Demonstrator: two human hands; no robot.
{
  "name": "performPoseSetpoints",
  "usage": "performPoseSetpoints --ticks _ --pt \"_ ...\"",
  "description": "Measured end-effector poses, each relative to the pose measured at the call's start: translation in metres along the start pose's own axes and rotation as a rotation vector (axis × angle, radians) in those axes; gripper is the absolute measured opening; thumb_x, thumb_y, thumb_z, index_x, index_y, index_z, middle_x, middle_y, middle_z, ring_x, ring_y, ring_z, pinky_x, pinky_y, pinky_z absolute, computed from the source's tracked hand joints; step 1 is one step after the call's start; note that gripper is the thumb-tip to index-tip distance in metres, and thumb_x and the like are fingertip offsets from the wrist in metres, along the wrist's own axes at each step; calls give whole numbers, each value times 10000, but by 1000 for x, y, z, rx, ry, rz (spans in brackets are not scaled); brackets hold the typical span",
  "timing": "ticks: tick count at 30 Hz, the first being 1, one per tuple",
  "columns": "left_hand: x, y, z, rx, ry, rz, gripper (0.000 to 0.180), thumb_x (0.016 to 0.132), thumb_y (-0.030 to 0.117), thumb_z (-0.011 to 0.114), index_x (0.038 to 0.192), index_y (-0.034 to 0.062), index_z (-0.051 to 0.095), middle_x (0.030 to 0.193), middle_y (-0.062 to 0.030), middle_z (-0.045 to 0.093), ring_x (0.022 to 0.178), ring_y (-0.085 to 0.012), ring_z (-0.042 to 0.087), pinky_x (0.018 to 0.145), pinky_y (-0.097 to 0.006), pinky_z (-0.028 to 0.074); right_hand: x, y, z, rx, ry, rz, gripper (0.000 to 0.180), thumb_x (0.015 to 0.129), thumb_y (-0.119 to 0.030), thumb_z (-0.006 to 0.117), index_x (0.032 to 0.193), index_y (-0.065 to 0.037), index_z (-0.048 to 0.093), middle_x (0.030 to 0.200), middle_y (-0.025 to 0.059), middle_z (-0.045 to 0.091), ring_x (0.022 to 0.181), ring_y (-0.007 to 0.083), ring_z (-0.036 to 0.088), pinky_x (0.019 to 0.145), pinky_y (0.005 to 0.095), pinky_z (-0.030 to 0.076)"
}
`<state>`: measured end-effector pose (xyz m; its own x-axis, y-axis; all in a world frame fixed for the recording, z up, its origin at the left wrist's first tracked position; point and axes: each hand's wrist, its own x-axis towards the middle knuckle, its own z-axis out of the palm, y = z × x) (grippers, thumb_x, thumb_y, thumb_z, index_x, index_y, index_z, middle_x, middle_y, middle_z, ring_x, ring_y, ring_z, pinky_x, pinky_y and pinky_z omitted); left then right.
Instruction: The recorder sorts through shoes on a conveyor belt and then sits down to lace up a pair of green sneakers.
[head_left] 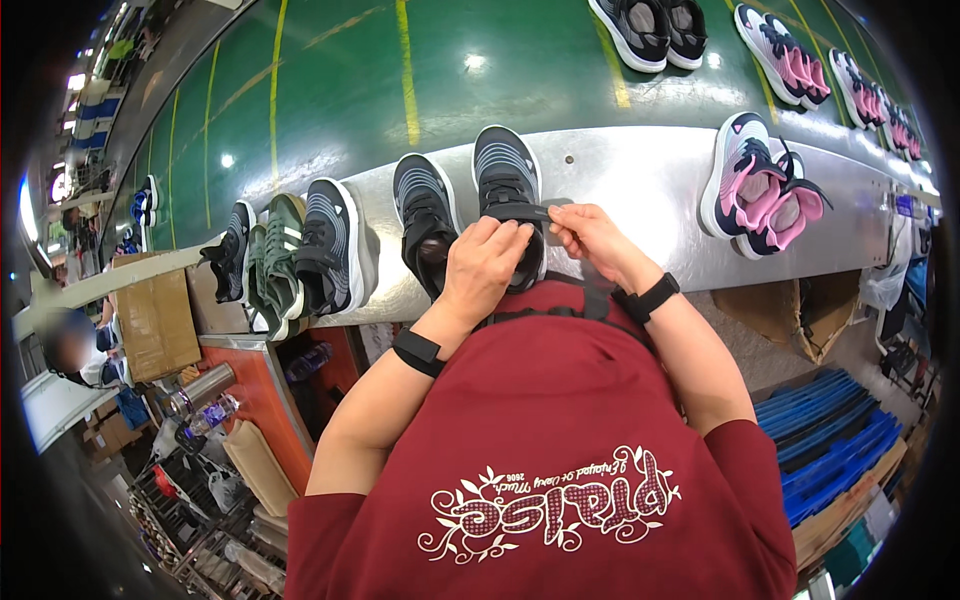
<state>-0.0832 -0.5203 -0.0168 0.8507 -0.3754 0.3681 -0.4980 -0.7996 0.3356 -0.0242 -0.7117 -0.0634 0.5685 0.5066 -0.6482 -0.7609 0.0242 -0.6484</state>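
Observation:
A black and grey sneaker [506, 165] with a white sole stands on the metal ledge in front of me, toe pointing away. My right hand [597, 243] pinches the end of its black strap [522, 212], which is stretched across the shoe. My left hand [482, 268] is closed at the shoe's opening, fingertips on the collar and strap; exactly what they grip is partly hidden. Close by on the left, its matching sneaker [424, 200] stands untouched. Both wrists wear black bands.
A green belt [340, 90] with yellow lines runs beyond the metal ledge [620, 180]. Left on the ledge are a dark sneaker [330, 240] and green shoes [278, 255]; pink-black sneakers [760, 190] sit right. More pairs stand on the belt. Cardboard boxes [155, 315] are at left.

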Motion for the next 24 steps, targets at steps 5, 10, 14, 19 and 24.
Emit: performPoseSetpoints --ticks 5,10,14,19,24 --pt "2 0 2 13 20 2 303 691 22 719 990 37 673 891 -67 649 770 -233 593 661 -320 504 6 7 -7 109 -126 146 319 948 -306 593 701 -109 555 555 -72 451 448 29 374 406 191 288" --pt "5 -2 0 -19 17 -9 286 695 25 714 978 34 679 867 -66 653 779 -235 595 665 -324 505 11 9 -3 123 -145 228 396 920 -381 633 660 -110 512 554 -57 443 436 37 359 381 200 274" --pt "1 -2 -2 -12 -7 -50 287 703 27 704 989 33 676 871 -64 650 798 -236 595 681 -326 504 13 23 6 -230 55 192 438 905 -451 626 713 -62 569 563 -21 476 462 68 413 415 214 339" --pt "-14 8 -31 -103 31 -118 363 694 51 742 1048 65 664 953 -71 639 891 -260 603 761 -373 479 -14 9 14 -697 331 -396 453 896 -425 594 1028 8 613 793 161 637 713 255 630 667 363 503" --pt "-62 -4 -59 22 275 -479 349 706 34 749 1038 25 643 967 -111 637 899 -301 598 800 -376 484 -3 22 31 -1208 350 -827 571 850 -306 627 1286 27 469 975 253 635 882 394 629 777 444 502"
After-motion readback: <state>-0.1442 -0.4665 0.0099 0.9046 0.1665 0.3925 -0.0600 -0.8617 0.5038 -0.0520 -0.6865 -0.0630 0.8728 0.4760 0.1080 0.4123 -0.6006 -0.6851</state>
